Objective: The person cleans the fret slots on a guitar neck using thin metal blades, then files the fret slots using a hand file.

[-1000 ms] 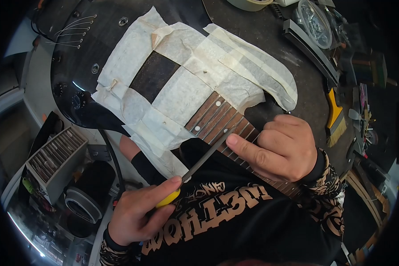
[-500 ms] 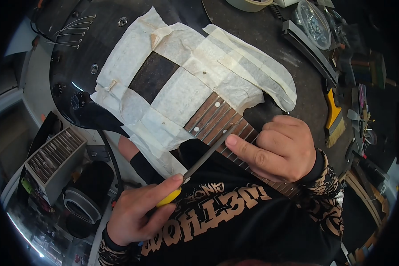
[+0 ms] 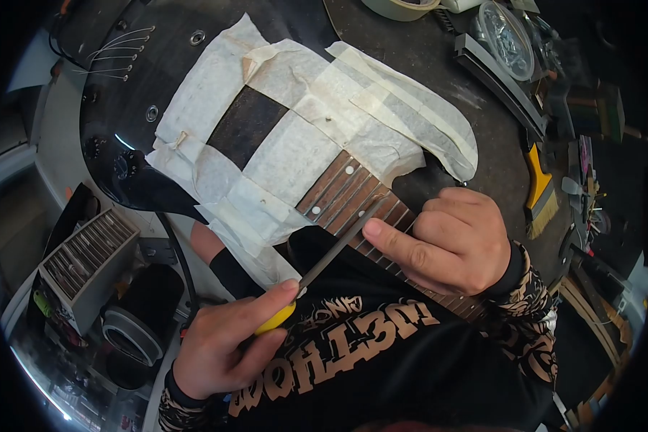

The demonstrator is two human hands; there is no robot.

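A dark electric guitar (image 3: 122, 173) lies with its body covered in pale masking tape (image 3: 281, 165). The brown fretboard (image 3: 338, 194), with metal frets and white dots, runs down to the right. My left hand (image 3: 234, 345) is closed round the yellow handle of a file (image 3: 333, 248), index finger stretched along its top. The long grey blade lies slantwise over the frets. My right hand (image 3: 446, 241) rests over the fretboard, its index finger extended against the blade near the tip and its other fingers curled.
A yellow brush (image 3: 540, 183), a long metal bar (image 3: 500, 86) and a clear tub (image 3: 507, 39) lie on the dark bench at the right. At lower left stand a box of files (image 3: 90, 259) and a black cylinder (image 3: 144, 309).
The view has shifted very slightly. Both hands and the file keep nearly the same position on the fretboard.
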